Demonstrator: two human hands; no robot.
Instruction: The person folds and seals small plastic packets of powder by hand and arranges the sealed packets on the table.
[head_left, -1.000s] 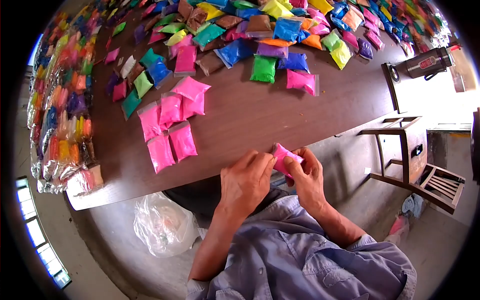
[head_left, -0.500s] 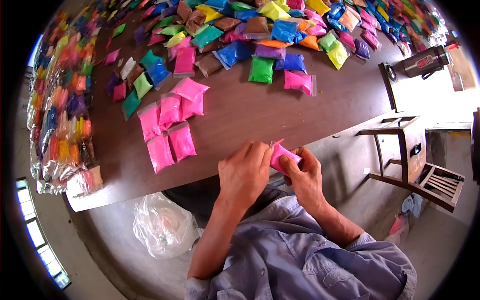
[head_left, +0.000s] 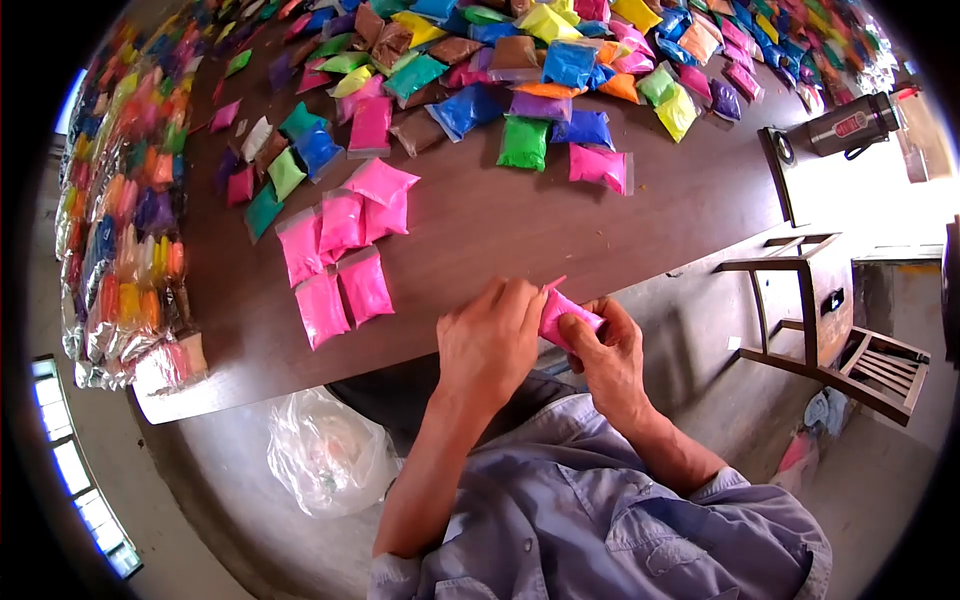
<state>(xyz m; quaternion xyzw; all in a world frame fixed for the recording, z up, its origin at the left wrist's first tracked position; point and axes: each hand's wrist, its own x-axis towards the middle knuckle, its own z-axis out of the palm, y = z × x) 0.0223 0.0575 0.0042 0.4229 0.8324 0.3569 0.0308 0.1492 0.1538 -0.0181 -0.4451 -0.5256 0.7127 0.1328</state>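
A small pink packet [head_left: 568, 317] is held between my two hands just off the table's front edge. My right hand [head_left: 610, 350] is closed round its right side, thumb on top. At its upper left corner are the closed fingers of my left hand [head_left: 492, 338], knuckles up; the fingertips are partly hidden. A thin pink strip [head_left: 556, 283] sticks out above the packet beside these fingers. Several pink packets [head_left: 342, 220] lie grouped on the brown table [head_left: 480, 235], left of my hands.
Many coloured packets [head_left: 470, 108] are heaped along the table's far side. Bundled packets [head_left: 125, 250] line its left end. A dark flask [head_left: 850, 125] lies at the right, above a wooden chair [head_left: 820, 310]. A clear plastic bag [head_left: 330, 450] is below the front edge.
My left hand has shifted slightly left and up at the packet's corner, and the thin pink strip now shows there. My right hand keeps its hold, almost unmoved.
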